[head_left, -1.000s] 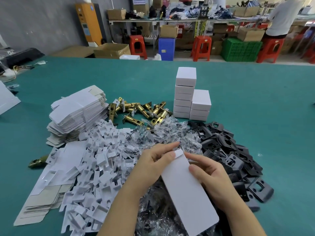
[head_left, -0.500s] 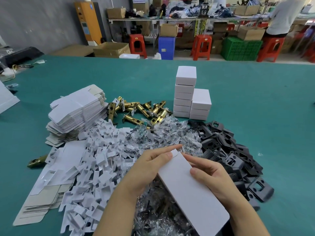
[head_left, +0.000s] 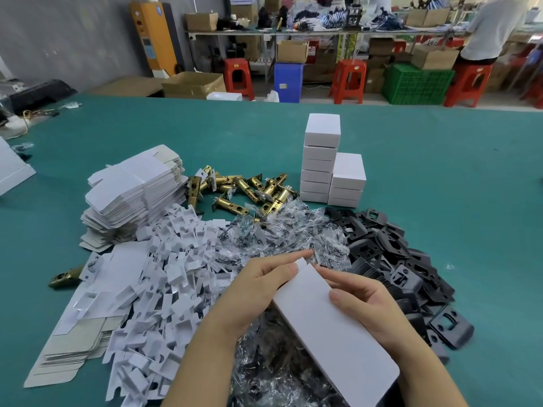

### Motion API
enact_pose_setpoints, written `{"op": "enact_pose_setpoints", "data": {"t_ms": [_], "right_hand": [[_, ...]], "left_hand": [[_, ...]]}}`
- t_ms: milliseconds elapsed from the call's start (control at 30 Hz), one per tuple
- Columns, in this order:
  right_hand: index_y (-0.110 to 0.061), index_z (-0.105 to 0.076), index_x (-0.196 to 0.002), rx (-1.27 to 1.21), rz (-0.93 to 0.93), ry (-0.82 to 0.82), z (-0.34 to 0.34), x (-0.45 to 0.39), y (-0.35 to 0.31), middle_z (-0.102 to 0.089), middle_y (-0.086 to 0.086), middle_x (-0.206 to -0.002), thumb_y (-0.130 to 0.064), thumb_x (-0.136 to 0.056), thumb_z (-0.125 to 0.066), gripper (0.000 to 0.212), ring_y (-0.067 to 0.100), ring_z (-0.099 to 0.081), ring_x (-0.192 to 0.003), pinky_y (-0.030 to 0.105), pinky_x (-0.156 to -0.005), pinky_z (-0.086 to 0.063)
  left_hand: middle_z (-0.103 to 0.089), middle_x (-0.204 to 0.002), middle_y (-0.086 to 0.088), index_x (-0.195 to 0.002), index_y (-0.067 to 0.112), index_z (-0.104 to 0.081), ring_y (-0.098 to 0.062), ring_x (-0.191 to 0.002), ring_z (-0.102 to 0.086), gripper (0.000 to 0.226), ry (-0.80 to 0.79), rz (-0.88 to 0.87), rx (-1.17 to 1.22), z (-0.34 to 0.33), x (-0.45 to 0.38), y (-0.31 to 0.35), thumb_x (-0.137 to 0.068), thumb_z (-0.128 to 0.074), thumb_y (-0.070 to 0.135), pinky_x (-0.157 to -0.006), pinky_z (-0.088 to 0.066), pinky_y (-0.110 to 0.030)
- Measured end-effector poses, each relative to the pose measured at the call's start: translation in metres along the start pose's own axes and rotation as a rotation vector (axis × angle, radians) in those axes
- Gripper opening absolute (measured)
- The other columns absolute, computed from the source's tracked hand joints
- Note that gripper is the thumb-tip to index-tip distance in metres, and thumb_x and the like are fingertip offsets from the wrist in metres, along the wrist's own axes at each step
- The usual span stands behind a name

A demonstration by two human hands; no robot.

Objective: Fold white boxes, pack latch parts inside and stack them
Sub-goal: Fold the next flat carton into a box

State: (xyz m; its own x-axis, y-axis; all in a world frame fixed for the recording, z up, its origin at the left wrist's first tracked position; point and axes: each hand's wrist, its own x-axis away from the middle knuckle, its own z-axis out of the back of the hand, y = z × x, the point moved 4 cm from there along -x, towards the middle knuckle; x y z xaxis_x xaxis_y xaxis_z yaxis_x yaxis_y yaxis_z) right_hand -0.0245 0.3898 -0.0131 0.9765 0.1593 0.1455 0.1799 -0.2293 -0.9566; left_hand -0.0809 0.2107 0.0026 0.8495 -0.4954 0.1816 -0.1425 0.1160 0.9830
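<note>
Teal table (head_left: 440,160), workshop behind: red stools (head_left: 348,80), green crate (head_left: 417,83), cartons. Near edge crowded: flat box blanks (head_left: 132,189), white inserts (head_left: 164,277), brass latches (head_left: 244,189), bagged screws (head_left: 288,233), black plates (head_left: 390,259), stacked white boxes (head_left: 320,160) (two columns). Half-folded box (head_left: 332,324) over screw bags, pinched by left hand (head_left: 258,289) and right hand (head_left: 367,301), thumbs on top.

Two bare forearms and hands (head_left: 308,295), no sleeves, gloves or jewellery visible

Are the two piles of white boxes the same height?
No, the left stack of finished boxes stands clearly taller than the right stack touching it on the green table.
</note>
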Motion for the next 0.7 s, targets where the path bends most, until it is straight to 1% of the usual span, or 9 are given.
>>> {"op": "enact_pose_setpoints", "data": {"t_ms": [167,267,333,433,467,567,600,667,700], "right_hand": [[-0.029,-0.077,-0.119,-0.024,-0.008,-0.004,0.0002,-0.0002,0.0002,-0.077,0.016,-0.112,-0.016,-0.085,-0.067,0.038,0.021,-0.074,-0.084,0.028,-0.065,-0.058],[-0.028,-0.078,-0.117,-0.026,-0.006,0.012,0.0005,-0.0004,-0.0001,-0.077,0.016,-0.109,-0.015,-0.084,-0.067,0.037,0.020,-0.074,-0.082,0.027,-0.063,-0.057],[-0.029,-0.079,-0.115,-0.025,-0.003,0.023,0.0003,0.0000,-0.0006,-0.078,0.013,-0.106,-0.015,-0.084,-0.067,0.037,0.018,-0.074,-0.080,0.027,-0.062,-0.057],[-0.029,-0.079,-0.116,-0.019,0.000,0.010,-0.0003,0.0010,-0.0019,-0.078,0.012,-0.105,-0.014,-0.085,-0.066,0.037,0.018,-0.075,-0.080,0.026,-0.061,-0.057],[-0.029,-0.078,-0.116,-0.016,-0.002,0.009,0.0000,0.0014,-0.0025,-0.078,0.013,-0.105,-0.014,-0.085,-0.066,0.037,0.018,-0.075,-0.080,0.026,-0.061,-0.057],[-0.032,-0.079,-0.115,0.006,-0.016,0.005,0.0017,0.0023,-0.0036,-0.078,0.013,-0.108,-0.017,-0.084,-0.067,0.036,0.019,-0.075,-0.081,0.027,-0.063,-0.058],[-0.032,-0.079,-0.115,0.011,-0.022,0.001,0.0020,0.0025,-0.0035,-0.078,0.013,-0.109,-0.018,-0.084,-0.067,0.036,0.019,-0.075,-0.081,0.027,-0.063,-0.058],[-0.032,-0.079,-0.114,0.010,-0.033,-0.001,0.0024,0.0023,-0.0031,-0.078,0.013,-0.110,-0.018,-0.083,-0.067,0.036,0.018,-0.075,-0.081,0.027,-0.063,-0.058],[-0.032,-0.079,-0.113,0.004,-0.038,0.000,0.0021,0.0020,-0.0029,-0.078,0.012,-0.110,-0.018,-0.083,-0.067,0.036,0.018,-0.075,-0.081,0.026,-0.063,-0.058]], "left_hand": [[-0.075,-0.115,0.005,-0.122,0.047,-0.071,-0.018,-0.099,-0.062,0.032,-0.021,0.003,-0.019,-0.0006,0.0002,-0.0013,-0.097,-0.053,0.039,-0.087,-0.047,-0.032],[-0.074,-0.116,0.009,-0.123,0.050,-0.069,-0.022,-0.102,-0.065,0.034,-0.037,0.003,-0.057,-0.0016,0.0002,-0.0013,-0.095,-0.050,0.045,-0.087,-0.049,-0.027],[-0.072,-0.120,0.012,-0.126,0.051,-0.067,-0.023,-0.110,-0.064,0.037,-0.063,-0.005,-0.066,-0.0023,0.0011,-0.0007,-0.095,-0.047,0.048,-0.092,-0.051,-0.027],[-0.070,-0.127,0.012,-0.131,0.052,-0.063,-0.022,-0.118,-0.063,0.039,-0.100,-0.015,-0.088,-0.0037,0.0024,-0.0003,-0.095,-0.047,0.048,-0.104,-0.048,-0.037],[-0.069,-0.129,0.014,-0.131,0.053,-0.062,-0.019,-0.119,-0.062,0.040,-0.111,-0.010,-0.096,-0.0040,0.0027,0.0001,-0.095,-0.047,0.046,-0.106,-0.047,-0.038],[-0.065,-0.133,0.020,-0.133,0.054,-0.060,-0.012,-0.123,-0.060,0.045,-0.160,0.000,-0.094,-0.0035,0.0034,0.0003,-0.096,-0.042,0.036,-0.107,-0.045,-0.036],[-0.065,-0.135,0.017,-0.134,0.052,-0.060,-0.017,-0.126,-0.058,0.049,-0.174,0.001,-0.082,-0.0024,0.0034,-0.0006,-0.095,-0.039,0.032,-0.110,-0.044,-0.040],[-0.066,-0.137,0.003,-0.137,0.047,-0.061,-0.038,-0.131,-0.050,0.056,-0.207,-0.004,-0.044,-0.0013,0.0032,-0.0026,-0.092,-0.035,0.026,-0.115,-0.036,-0.056],[-0.066,-0.137,-0.004,-0.137,0.045,-0.061,-0.046,-0.132,-0.045,0.057,-0.218,-0.005,-0.020,-0.0013,0.0029,-0.0036,-0.090,-0.035,0.025,-0.114,-0.033,-0.059]]}}
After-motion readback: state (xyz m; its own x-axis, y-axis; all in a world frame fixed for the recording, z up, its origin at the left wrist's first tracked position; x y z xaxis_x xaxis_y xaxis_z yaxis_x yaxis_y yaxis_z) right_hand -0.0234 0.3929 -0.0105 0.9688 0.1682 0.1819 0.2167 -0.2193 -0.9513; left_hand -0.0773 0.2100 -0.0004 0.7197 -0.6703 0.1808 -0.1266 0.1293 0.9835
